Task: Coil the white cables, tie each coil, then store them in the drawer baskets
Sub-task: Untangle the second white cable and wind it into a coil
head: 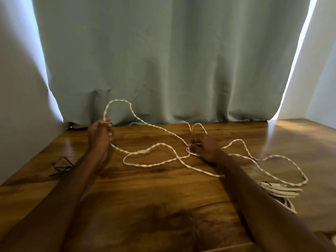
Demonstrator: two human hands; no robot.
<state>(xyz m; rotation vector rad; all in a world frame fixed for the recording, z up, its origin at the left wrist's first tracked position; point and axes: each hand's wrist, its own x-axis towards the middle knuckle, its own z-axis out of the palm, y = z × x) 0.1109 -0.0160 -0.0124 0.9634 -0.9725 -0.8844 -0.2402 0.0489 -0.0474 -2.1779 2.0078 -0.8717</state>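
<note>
Against a pale grey-green curtain (172, 60), work on the glossy brown wooden table (163, 197) looks, by my reading from the remote station, well short of finished. One long white twisted cable (119, 100) sprawls uncoiled in loose, crossing loops across the tabletop, from the left hand to the right edge. A smaller bundle of white cable (283, 190) lies gathered in tight parallel turns near that edge; a dark speck at its end may be a tie, though I cannot tell. No drawer or basket is in view, so storing appears wholly ahead. The loose cable looks limp and springy, arching up in a hoop above the left hand (101, 132), whose curled fingers grip it off the table. The right hand (205, 146) sits low on the wood, fingertips pinching a strand where several loops cross. Dark-framed spectacles (61, 166) rest folded at far left.
</note>
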